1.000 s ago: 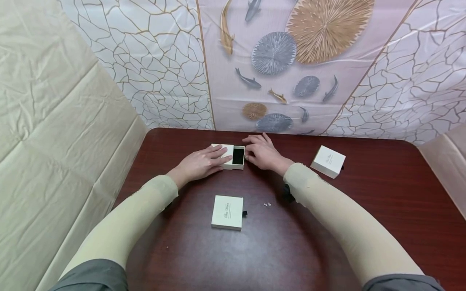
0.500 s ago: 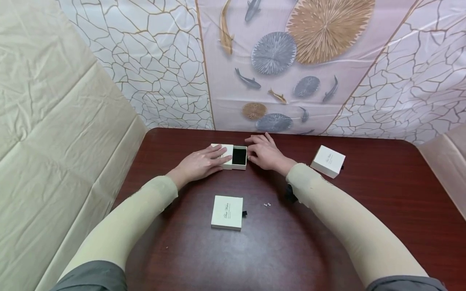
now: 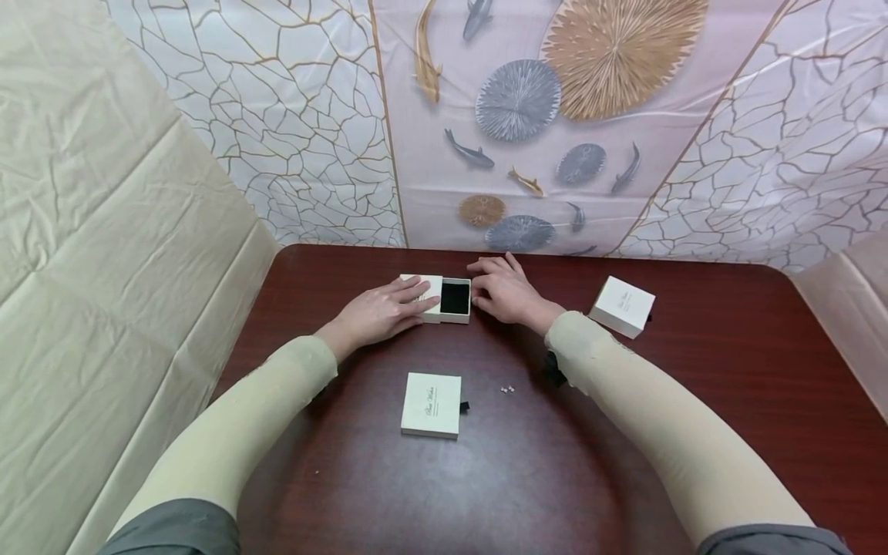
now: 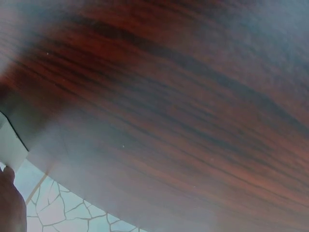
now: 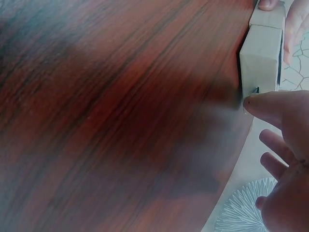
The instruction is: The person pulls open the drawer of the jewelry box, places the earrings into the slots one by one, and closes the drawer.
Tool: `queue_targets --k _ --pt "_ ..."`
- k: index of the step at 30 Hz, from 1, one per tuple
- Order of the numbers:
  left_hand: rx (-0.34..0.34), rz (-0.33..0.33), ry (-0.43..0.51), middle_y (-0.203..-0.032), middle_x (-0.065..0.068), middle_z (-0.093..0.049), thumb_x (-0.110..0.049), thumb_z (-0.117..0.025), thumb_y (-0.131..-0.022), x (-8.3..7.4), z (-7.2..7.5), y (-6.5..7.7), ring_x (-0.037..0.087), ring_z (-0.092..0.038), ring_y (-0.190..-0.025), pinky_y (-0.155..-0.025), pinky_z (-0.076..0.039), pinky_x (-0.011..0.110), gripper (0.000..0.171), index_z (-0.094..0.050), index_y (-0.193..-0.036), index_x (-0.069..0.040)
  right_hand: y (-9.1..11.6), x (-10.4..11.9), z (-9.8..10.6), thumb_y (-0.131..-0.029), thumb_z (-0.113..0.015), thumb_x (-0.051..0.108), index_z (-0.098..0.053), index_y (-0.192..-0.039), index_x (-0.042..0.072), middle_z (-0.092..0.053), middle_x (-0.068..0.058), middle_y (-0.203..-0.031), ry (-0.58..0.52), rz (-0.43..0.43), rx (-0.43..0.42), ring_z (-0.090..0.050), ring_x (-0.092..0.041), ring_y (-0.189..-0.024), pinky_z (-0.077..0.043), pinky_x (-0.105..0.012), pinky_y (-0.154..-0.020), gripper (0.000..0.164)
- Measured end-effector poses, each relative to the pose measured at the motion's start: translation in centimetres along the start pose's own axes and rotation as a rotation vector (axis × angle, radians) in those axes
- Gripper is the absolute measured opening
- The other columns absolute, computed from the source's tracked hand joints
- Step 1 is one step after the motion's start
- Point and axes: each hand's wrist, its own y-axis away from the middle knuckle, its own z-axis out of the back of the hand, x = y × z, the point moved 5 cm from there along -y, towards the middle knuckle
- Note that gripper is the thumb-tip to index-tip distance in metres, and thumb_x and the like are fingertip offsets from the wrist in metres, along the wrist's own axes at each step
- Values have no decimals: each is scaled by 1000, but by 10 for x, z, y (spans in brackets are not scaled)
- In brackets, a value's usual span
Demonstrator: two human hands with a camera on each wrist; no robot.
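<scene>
Going left to right across the desk [image 3: 347, 478]: see left hand [image 3: 375, 312] laid over the sleeve [image 3: 433, 287] of the back box, fingers across the top, thumb on the near side; call that grip clamped on the sleeve. Find that box at the far edge, close to the patterned cloth [image 3: 444, 231], with drawer [image 3: 455, 318] partly out to the right and black pad [image 3: 455, 297] showing inside. Nearer the front, note flat box [image 3: 432, 405], closed, print up, black tab [image 3: 464, 406] sticking out right, untouched. At the drawer's right end, see right hand [image 3: 509, 289], fingers bent; from right wrist view, read grip as pinched together on the pull tab [image 5: 256, 90], far-side contact hidden. Just right of the flat box, spot tiny shiny bits [image 3: 508, 390] loose; too small to identify. Far right, note third box [image 3: 624, 306], closed, set askew, apart from the right hand. Would call the current step working the drawer along the sleeve. To bare more pad, would need to steady the sleeve with left and draw straight right; avoid tilting or yanking the drawer clean out.
</scene>
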Motion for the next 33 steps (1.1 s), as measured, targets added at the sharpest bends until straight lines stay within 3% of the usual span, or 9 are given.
queue_targets --k 18,22,33 --pt "13 11 10 -154 17 -59 -27 -72 -104 -1 -6 0 35 -53 -146 -122 -43 50 50 -63 -152 -19 7 -2 -1 -99 -74 15 -72 -87 15 -59 -15 -152 14 -31 11 -39 -39 -153 -14 -70 -128 12" --pt "13 11 22 -154 17 -58 -27 -73 -104 -1 -6 -1 35 -53 -147 -122 -42 51 50 -63 -152 -18 15 -4 2 -99 -77 19 -75 -97 12 -60 -15 -151 6 -39 12 -40 -38 -153 -13 -67 -129 7" --pt "3 7 16 -154 19 -58 -26 -74 -103 1 0 0 37 -53 -146 -121 -43 52 51 -64 -151 -16 48 -1 18 -97 -79 18 -80 -112 7 -66 -16 -142 33 44 -26 -46 -40 -147 -14 -68 -129 18"
